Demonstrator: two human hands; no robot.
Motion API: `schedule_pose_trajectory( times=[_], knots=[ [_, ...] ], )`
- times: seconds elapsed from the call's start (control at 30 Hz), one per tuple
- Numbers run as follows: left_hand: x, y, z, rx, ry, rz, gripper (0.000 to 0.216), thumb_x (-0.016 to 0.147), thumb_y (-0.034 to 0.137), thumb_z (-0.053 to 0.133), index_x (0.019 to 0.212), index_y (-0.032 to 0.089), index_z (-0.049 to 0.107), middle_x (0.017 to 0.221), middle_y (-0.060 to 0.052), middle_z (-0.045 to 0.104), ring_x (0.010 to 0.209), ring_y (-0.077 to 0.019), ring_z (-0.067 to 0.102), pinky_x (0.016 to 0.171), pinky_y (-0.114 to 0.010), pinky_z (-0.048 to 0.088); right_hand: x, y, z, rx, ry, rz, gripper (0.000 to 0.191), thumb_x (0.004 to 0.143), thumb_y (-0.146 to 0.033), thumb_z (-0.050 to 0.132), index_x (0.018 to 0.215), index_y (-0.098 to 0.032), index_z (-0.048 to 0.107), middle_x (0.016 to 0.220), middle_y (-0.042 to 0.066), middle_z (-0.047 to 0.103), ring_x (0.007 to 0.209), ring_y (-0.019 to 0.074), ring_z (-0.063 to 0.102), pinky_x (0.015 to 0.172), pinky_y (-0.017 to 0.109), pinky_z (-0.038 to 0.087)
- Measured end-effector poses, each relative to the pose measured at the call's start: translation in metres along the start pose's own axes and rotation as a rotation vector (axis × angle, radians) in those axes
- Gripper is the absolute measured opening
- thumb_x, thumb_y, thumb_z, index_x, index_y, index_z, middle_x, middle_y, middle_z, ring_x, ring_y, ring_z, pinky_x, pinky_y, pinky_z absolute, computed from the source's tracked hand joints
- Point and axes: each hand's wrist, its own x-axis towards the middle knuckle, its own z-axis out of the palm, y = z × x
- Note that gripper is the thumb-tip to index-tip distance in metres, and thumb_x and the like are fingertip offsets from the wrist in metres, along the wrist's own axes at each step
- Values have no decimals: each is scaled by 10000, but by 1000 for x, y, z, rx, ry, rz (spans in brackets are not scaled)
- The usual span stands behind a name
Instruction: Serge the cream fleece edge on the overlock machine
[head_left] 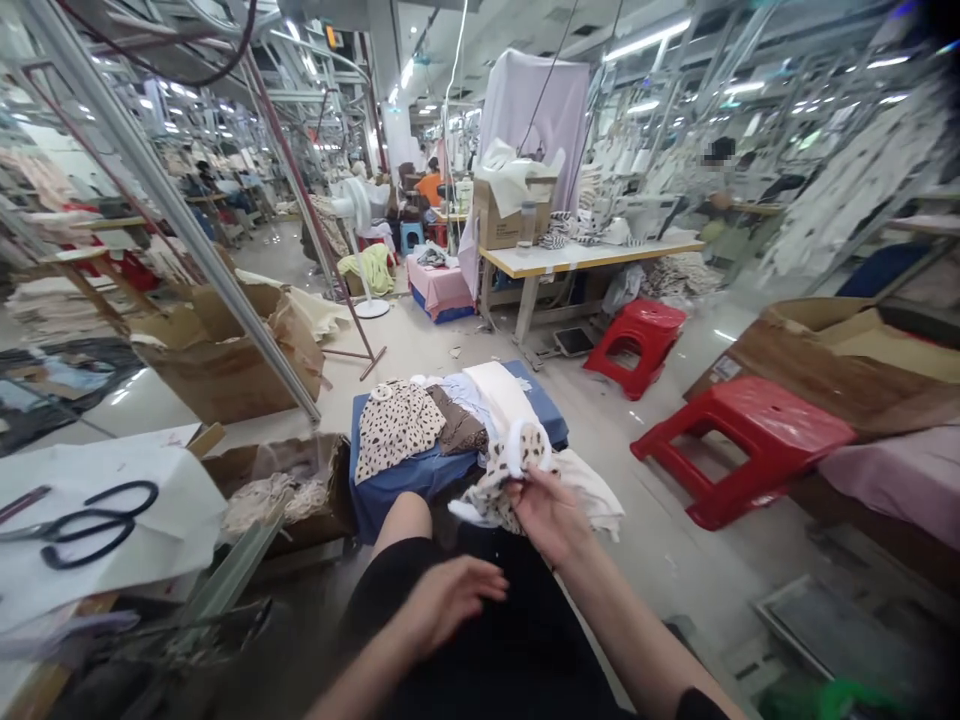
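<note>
My right hand [551,515] grips a cream garment piece with dark spots and a white trimmed edge [499,470], held up over my right knee. Above my lap is my left hand [457,595], its fingers stretched out and slightly blurred, with nothing in it. Just ahead of my knees stands a low stand draped in blue cloth [390,490]. On it lie a spotted cream fabric piece [397,425], a brown dotted piece [459,425], a pale blue piece [466,392] and a white piece [501,395]. White fabric [592,490] hangs at the stand's right side.
Black-handled scissors [97,525] lie on the table at left, beside a carton of scraps [322,490]. A metal pole [225,290] slants up on the left. Red stools [757,430] and a large carton [847,360] stand right. A sewing table [592,258] is ahead.
</note>
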Motion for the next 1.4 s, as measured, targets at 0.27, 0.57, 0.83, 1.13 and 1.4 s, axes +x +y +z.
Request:
schedule_pose_trajectory(
  times=[0.27, 0.57, 0.83, 1.13, 1.4],
  knots=[
    [54, 28, 9, -562, -272, 41, 257, 745, 150, 434, 942, 102, 591, 1053, -114, 597, 996, -226, 542, 750, -316, 425, -25, 0, 13, 28, 71, -233, 269, 637, -47, 657, 847, -214, 634, 778, -29, 666, 690, 85, 584, 551, 174, 477],
    [84, 69, -20, -569, 44, -22, 295, 794, 386, 547, 876, 102, 544, 752, -61, 620, 745, -159, 606, 692, -259, 470, -53, 17, -38, -81, 177, -271, 341, 619, -61, 683, 894, -254, 625, 829, -32, 652, 653, 94, 547, 506, 199, 447],
    [113, 65, 7, -449, 105, 19, 210, 780, 90, 514, 984, 71, 560, 807, -86, 661, 698, -159, 620, 672, -264, 488, -61, 2, -90, -127, 334, -243, 337, 571, -113, 741, 872, -217, 633, 802, -18, 657, 621, 104, 550, 495, 208, 463],
    [167, 93, 15, -239, 258, 275, 370, 745, 86, 599, 1098, 181, 545, 1078, -67, 619, 1014, -185, 563, 820, -273, 461, 25, -30, -111, -147, 480, -282, 318, 586, -140, 762, 875, -205, 645, 820, -17, 671, 618, 90, 576, 542, 186, 519],
    [282, 131, -9, -348, 394, 198, 147, 810, 87, 519, 919, 148, 596, 1027, -86, 637, 921, -184, 597, 788, -317, 476, 159, -72, -120, -198, 499, -230, 351, 617, -189, 752, 945, -210, 629, 897, 1, 666, 698, 109, 593, 591, 211, 530]
  ],
)
